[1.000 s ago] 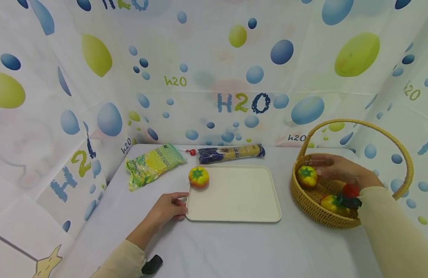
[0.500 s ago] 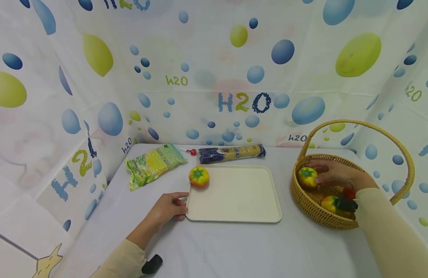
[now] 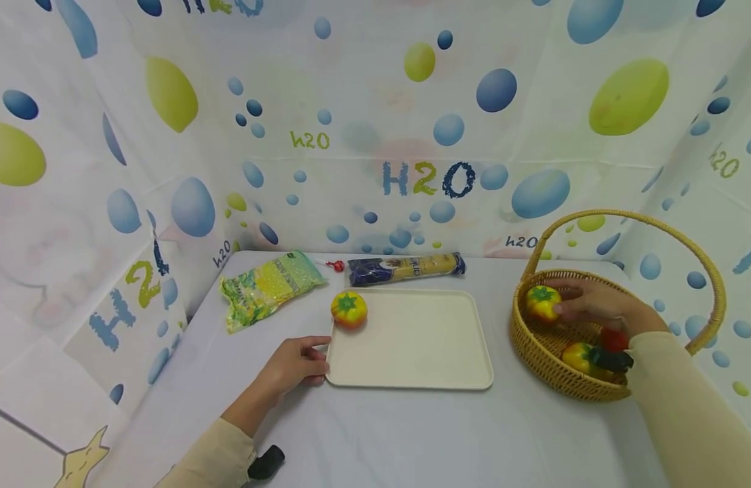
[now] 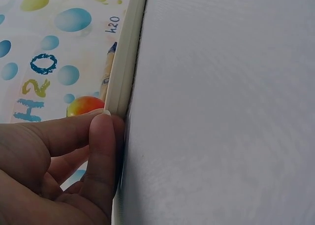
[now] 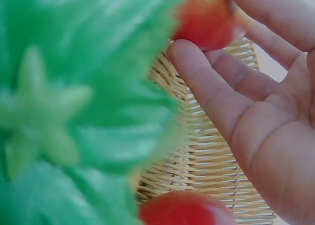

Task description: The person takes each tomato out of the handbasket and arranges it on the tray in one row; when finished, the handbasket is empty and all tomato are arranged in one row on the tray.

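Note:
My left hand [image 3: 296, 369] is at the left edge of a cream tray [image 3: 424, 346], pinching its rim [image 4: 119, 82] between thumb and fingers. On the tray's far left corner sits a yellow-red fruit with a green leafy top [image 3: 349, 310]. My right hand [image 3: 598, 306] reaches into a wicker basket [image 3: 537, 356] and holds a similar yellow-red fruit [image 3: 543, 303] near the basket's left wall. Another such fruit [image 3: 577, 356] lies lower in the basket, its green top [image 5: 74, 97] filling much of the right wrist view. Beside it is a red item [image 3: 613, 337], partly hidden by the wrist camera.
Behind the tray lie a green-yellow bag [image 3: 272, 288], a blue-gold long packet [image 3: 406, 269] and a small red item [image 3: 335, 266]. The basket's tall handle [image 3: 711, 271] arches over the right forearm. Patterned cloth walls enclose the white table [image 3: 412, 434].
My right hand has lowered onto the fruit at the basket's left side, taken hold of it and raised it slightly. My left hand has stayed at the tray's edge.

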Demonstrator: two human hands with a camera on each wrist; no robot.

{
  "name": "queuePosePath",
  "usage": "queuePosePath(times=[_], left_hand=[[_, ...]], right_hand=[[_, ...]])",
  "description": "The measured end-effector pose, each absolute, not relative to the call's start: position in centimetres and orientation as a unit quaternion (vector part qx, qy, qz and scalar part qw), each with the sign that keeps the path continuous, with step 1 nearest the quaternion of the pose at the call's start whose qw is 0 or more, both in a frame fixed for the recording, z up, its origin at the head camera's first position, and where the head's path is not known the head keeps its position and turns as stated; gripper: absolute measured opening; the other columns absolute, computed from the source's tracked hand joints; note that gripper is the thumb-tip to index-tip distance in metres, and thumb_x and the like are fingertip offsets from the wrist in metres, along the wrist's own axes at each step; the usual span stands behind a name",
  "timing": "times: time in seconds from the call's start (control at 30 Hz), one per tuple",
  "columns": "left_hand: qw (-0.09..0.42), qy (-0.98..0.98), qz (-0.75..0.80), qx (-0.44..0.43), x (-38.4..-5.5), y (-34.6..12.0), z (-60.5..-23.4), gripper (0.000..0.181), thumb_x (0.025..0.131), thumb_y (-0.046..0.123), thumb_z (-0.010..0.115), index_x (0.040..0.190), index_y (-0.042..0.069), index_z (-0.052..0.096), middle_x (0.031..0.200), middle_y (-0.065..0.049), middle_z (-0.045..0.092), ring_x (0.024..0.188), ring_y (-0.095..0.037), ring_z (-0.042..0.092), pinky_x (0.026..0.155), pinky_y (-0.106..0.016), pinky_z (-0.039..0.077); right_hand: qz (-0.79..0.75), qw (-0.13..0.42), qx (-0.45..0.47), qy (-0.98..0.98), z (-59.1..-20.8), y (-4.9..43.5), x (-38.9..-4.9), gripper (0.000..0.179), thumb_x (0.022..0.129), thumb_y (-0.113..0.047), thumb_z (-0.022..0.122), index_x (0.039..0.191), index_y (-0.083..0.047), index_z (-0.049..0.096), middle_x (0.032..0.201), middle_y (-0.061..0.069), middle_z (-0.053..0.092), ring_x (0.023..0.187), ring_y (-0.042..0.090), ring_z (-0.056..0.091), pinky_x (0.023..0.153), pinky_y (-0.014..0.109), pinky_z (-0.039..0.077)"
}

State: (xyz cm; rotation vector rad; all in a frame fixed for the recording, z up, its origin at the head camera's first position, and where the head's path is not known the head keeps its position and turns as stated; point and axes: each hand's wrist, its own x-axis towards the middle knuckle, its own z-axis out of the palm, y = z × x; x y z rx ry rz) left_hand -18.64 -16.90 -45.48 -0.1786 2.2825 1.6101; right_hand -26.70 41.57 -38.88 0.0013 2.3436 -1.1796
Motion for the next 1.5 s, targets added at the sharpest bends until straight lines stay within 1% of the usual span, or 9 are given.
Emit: queuePosePath(times=[0.2, 0.33, 0.6, 0.7, 0.83, 0.93, 1.1, 1.23, 1.5], left_hand=[[0.172, 0.806, 0.563, -0.066, -18.5, -17.1, -45.4, 0.055, 0.085, -0.002, 0.078, 0.138, 0.007, 0.064, 0.096, -0.012, 0.061, 0.074, -0.019, 0.063, 0.070, -0.033, 0.063], [0.172, 0.808, 0.560, -0.068, -18.5, -17.1, -45.4, 0.055, 0.086, -0.002, 0.078, 0.138, 0.007, 0.064, 0.096, -0.012, 0.061, 0.073, -0.019, 0.063, 0.070, -0.033, 0.063], [0.170, 0.805, 0.564, -0.072, -18.5, -17.2, -45.7, 0.054, 0.085, -0.005, 0.077, 0.137, 0.006, 0.064, 0.095, -0.011, 0.061, 0.073, -0.018, 0.063, 0.069, -0.032, 0.062], [0.169, 0.803, 0.567, -0.072, -18.5, -17.2, -45.7, 0.055, 0.085, -0.005, 0.077, 0.137, 0.006, 0.064, 0.095, -0.011, 0.061, 0.073, -0.018, 0.062, 0.069, -0.032, 0.062], [0.169, 0.804, 0.565, -0.072, -18.5, -17.1, -45.6, 0.055, 0.085, -0.005, 0.077, 0.137, 0.006, 0.064, 0.095, -0.011, 0.061, 0.074, -0.018, 0.062, 0.069, -0.032, 0.062], [0.168, 0.809, 0.559, -0.070, -18.5, -17.0, -45.4, 0.054, 0.086, -0.003, 0.077, 0.137, 0.006, 0.064, 0.096, -0.011, 0.062, 0.074, -0.018, 0.063, 0.070, -0.032, 0.062], [0.166, 0.810, 0.559, -0.063, -18.7, -16.8, -45.2, 0.054, 0.085, -0.004, 0.077, 0.137, 0.005, 0.064, 0.096, -0.011, 0.063, 0.074, -0.019, 0.063, 0.069, -0.032, 0.062], [0.165, 0.809, 0.560, -0.063, -18.7, -16.8, -45.2, 0.054, 0.085, -0.006, 0.077, 0.136, 0.005, 0.064, 0.095, -0.011, 0.063, 0.073, -0.019, 0.063, 0.068, -0.032, 0.062], [0.164, 0.808, 0.564, -0.055, -18.6, -16.8, -45.2, 0.054, 0.085, -0.006, 0.076, 0.136, 0.005, 0.064, 0.094, -0.011, 0.062, 0.073, -0.019, 0.063, 0.068, -0.031, 0.062]], right_hand=[[-0.474, 0.233, -0.022, 0.849, -38.5, 41.3, -26.5, 0.079, 0.097, -0.030, 0.071, 0.160, -0.007, 0.029, 0.151, 0.022, 0.042, 0.115, 0.021, 0.063, 0.099, 0.030, 0.055], [-0.481, 0.230, -0.018, 0.846, -37.9, 40.8, -26.2, 0.079, 0.096, -0.031, 0.071, 0.159, -0.009, 0.030, 0.149, 0.016, 0.042, 0.115, 0.016, 0.062, 0.098, 0.027, 0.054], [-0.552, 0.222, -0.038, 0.803, -37.1, 39.8, -25.8, 0.068, 0.102, -0.020, 0.063, 0.160, -0.009, 0.028, 0.146, 0.015, 0.039, 0.117, 0.014, 0.062, 0.106, 0.037, 0.051], [-0.521, 0.220, -0.028, 0.824, -36.6, 39.0, -25.6, 0.074, 0.100, -0.031, 0.066, 0.161, -0.015, 0.027, 0.150, 0.013, 0.042, 0.123, 0.019, 0.058, 0.108, 0.038, 0.049], [-0.470, 0.211, -0.035, 0.856, -34.9, 37.2, -25.7, 0.082, 0.095, -0.043, 0.070, 0.161, -0.022, 0.027, 0.153, 0.013, 0.041, 0.132, 0.031, 0.048, 0.113, 0.050, 0.043], [-0.466, 0.198, -0.052, 0.861, -33.5, 35.4, -26.1, 0.080, 0.094, -0.040, 0.072, 0.160, -0.026, 0.031, 0.155, 0.014, 0.038, 0.133, 0.037, 0.046, 0.113, 0.057, 0.041], [-0.478, 0.186, -0.071, 0.856, -31.6, 32.5, -26.8, 0.078, 0.092, -0.037, 0.075, 0.158, -0.028, 0.035, 0.155, 0.013, 0.037, 0.127, 0.035, 0.051, 0.111, 0.054, 0.043], [-0.498, 0.185, -0.096, 0.842, -31.0, 30.4, -27.6, 0.077, 0.092, -0.033, 0.075, 0.158, -0.025, 0.035, 0.151, 0.013, 0.040, 0.126, 0.032, 0.052, 0.109, 0.044, 0.046], [-0.532, 0.186, -0.130, 0.816, -30.3, 26.2, -29.0, 0.074, 0.094, -0.026, 0.075, 0.157, -0.021, 0.037, 0.153, 0.011, 0.041, 0.132, 0.030, 0.051, 0.117, 0.049, 0.039]])
